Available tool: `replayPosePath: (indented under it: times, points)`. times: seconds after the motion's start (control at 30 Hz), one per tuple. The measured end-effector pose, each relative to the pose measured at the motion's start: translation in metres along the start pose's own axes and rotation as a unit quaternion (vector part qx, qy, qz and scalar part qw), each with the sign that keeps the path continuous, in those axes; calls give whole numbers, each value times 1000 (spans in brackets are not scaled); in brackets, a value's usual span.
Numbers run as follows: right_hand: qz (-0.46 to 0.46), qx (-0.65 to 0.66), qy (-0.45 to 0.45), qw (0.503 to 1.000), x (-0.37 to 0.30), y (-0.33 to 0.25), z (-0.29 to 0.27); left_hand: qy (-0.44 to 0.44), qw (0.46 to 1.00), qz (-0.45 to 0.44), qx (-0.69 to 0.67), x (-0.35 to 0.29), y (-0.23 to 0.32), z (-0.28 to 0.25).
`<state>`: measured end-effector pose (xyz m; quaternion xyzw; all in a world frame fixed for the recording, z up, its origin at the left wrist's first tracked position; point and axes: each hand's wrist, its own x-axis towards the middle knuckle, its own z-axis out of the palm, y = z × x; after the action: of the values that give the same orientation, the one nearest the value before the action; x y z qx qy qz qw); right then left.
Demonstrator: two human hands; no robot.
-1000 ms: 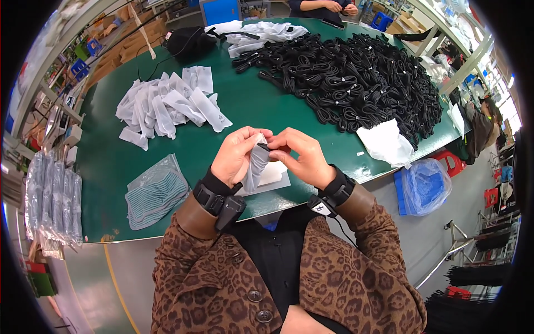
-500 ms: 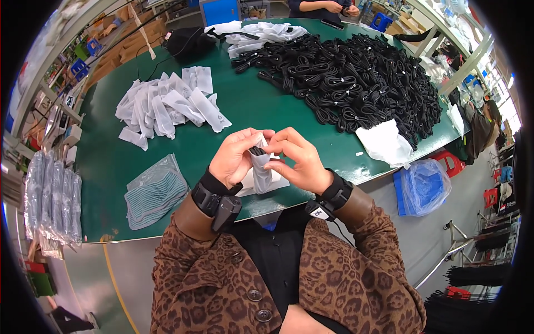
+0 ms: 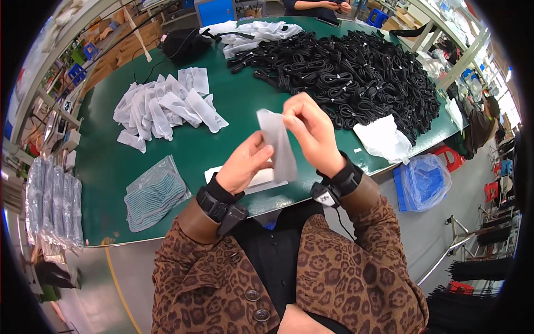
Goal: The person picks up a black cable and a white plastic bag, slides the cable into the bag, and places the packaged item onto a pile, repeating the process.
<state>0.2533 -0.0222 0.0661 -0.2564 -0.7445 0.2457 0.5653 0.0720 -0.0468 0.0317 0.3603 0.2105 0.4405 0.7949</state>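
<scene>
Between my hands, a frosted translucent plastic bag [image 3: 278,146] stands upright, slightly blurred by motion. The fingers of my right hand [image 3: 312,136] pinch its upper right edge. My left hand [image 3: 243,166] grips the bag's left side, thumb against it. A dark, greyish shape shows faintly through the lower part, too vague to name here. Beneath my hands lies a flat white stack [image 3: 261,179] near the table's front edge, partly covered by the left hand and the bag.
On the green table [image 3: 239,106] are a pile of filled frosted bags [image 3: 161,108], a large heap of bundled black cables [image 3: 356,78], striped cloth in clear plastic [image 3: 156,195] and a crumpled white sheet [image 3: 382,138]. Another person's hands [image 3: 336,6] show at the far edge.
My right hand has moved up and right to the bag's top, and my left has dropped lower. The black cable seen at the bag's mouth earlier no longer shows there.
</scene>
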Motion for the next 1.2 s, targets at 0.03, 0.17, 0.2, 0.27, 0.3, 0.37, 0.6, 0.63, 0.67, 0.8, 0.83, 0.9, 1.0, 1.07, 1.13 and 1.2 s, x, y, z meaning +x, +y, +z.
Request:
replayPosePath:
  times: [0.03, 0.17, 0.2, 0.27, 0.3, 0.37, 0.6, 0.63, 0.67, 0.8, 0.83, 0.9, 1.0, 1.07, 1.13, 1.2]
  points:
    - [2, 0, 0, 1000, 3, 5, -1, -5, 998, 19, 60, 2, -3, -9]
    - [79, -114, 27, 990, 13, 52, -23, 144, 947, 119, 261, 7, 46, -38]
    - [95, -274, 25, 957, 9, 79, -40, 184, 897, 181, 358, 9, 65, -61]
    - [110, -429, 23, 896, -16, 131, -72, 262, 611, 406, 628, 20, 85, -103]
    - [120, -485, -16, 866, -31, 151, -85, 260, 613, 404, 627, 21, 79, -99]
    - [135, -537, -58, 831, -48, 178, -96, 230, 601, 345, 684, 16, 50, -86]
    - [175, -538, -86, 820, -56, 162, -69, 73, 665, 215, 711, -4, -49, -48]
    - [175, -537, -88, 821, -58, 157, -65, 74, 639, 217, 735, -3, -54, -46]
    - [170, -535, -92, 822, -60, 150, -63, 74, 611, 219, 757, -4, -58, -46]
    - [157, -512, -98, 839, -69, 135, -56, 72, 633, 186, 748, 1, -63, -54]
    - [154, -491, -101, 852, -70, 134, -55, 72, 632, 187, 749, 1, -64, -55]
    - [151, -468, -103, 864, -75, 125, -51, 87, 650, 173, 735, 1, -66, -57]
    - [174, -367, -57, 912, -79, 101, -38, 110, 673, 158, 714, 2, -65, -59]
    - [179, -308, -68, 932, -83, 84, -36, 135, 702, 146, 684, 3, -63, -60]
    - [189, -187, -89, 960, -87, 68, -35, 143, 739, 131, 645, 4, -60, -60]
    - [157, -194, -94, 964, -93, 54, -31, 157, 805, 99, 563, 3, -57, -61]
